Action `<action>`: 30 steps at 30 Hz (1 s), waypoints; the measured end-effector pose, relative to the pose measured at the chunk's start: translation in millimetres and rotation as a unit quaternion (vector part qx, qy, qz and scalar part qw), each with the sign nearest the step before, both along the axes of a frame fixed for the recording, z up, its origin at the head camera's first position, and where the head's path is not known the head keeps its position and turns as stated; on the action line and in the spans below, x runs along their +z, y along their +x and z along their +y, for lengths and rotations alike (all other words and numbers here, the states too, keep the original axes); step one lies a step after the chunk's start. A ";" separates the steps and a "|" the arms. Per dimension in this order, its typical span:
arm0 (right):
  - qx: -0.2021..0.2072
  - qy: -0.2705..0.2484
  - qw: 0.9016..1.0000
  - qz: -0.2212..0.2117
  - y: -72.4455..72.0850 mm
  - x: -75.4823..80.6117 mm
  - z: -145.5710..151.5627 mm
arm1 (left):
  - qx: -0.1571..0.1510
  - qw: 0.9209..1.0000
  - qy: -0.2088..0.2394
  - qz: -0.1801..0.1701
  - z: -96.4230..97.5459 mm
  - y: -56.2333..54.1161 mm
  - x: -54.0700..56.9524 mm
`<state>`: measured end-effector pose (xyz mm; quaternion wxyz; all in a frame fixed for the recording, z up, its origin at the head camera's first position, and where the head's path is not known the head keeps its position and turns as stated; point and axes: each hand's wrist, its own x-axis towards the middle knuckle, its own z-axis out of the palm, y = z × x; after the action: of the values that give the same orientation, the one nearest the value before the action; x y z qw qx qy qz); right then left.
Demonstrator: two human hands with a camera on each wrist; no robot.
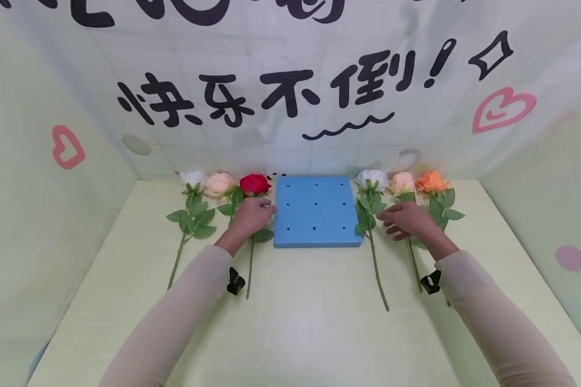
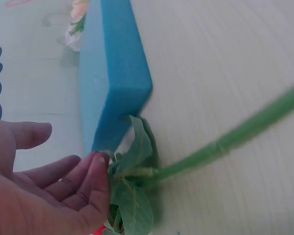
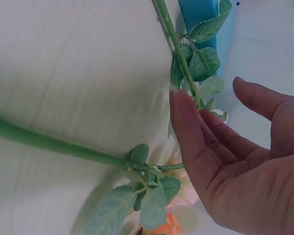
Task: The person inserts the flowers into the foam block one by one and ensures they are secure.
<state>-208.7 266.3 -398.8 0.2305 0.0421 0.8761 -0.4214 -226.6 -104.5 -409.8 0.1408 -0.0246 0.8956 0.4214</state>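
Note:
My left hand [image 1: 253, 216] hovers over the red rose [image 1: 254, 184], its thumb apart from the bent fingers. In the left wrist view the fingertips [image 2: 99, 169] are right at the leaves [image 2: 132, 208] of that rose, and nothing lies between thumb and fingers. At the right, my right hand [image 1: 405, 219] is between a white rose [image 1: 372, 179] and a pink rose [image 1: 402, 183], overlapping the pink rose's stem. Its thumb is spread wide, and the fingers overlap the white rose's stem [image 3: 179, 46] in the right wrist view. A blue board with small holes [image 1: 316, 215] lies between the hands.
Left of the red rose lie another white rose [image 1: 193, 179] and a peach rose [image 1: 220, 184]. An orange rose [image 1: 433, 181] lies at the far right. Behind the pale table [image 1: 310, 322] hangs a white cloth with black writing [image 1: 290, 94], and side walls stand left and right.

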 end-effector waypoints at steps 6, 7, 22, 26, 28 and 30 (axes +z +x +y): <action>-0.022 -0.033 0.999 -0.027 -2.2 -5.1 -2.3 | 0.030 0.995 0.071 -0.061 3.2 -3.4 3.9; -0.026 -0.038 0.998 -0.031 -2.6 -6.1 -3.0 | 0.036 0.994 0.079 -0.068 3.1 -3.5 4.4; -0.060 -0.052 0.996 -0.035 -2.5 -17.8 -14.2 | 0.126 0.972 0.111 -0.165 12.2 -5.0 3.7; -0.068 -0.051 0.996 -0.037 -3.7 -22.4 -18.3 | 0.122 0.973 0.109 -0.165 13.8 -5.8 2.6; -0.072 -0.046 0.996 -0.034 -4.1 -24.2 -20.5 | 0.115 0.974 0.109 -0.162 14.5 -6.0 1.2; -0.078 -0.039 0.996 -0.027 -4.5 -26.1 -22.7 | 0.107 0.975 0.112 -0.159 15.2 -6.0 -0.2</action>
<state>-213.2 243.6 -424.9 0.2222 0.1127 0.8463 -0.4708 -232.5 -89.3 -410.0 0.2374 -0.1707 0.8008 0.5226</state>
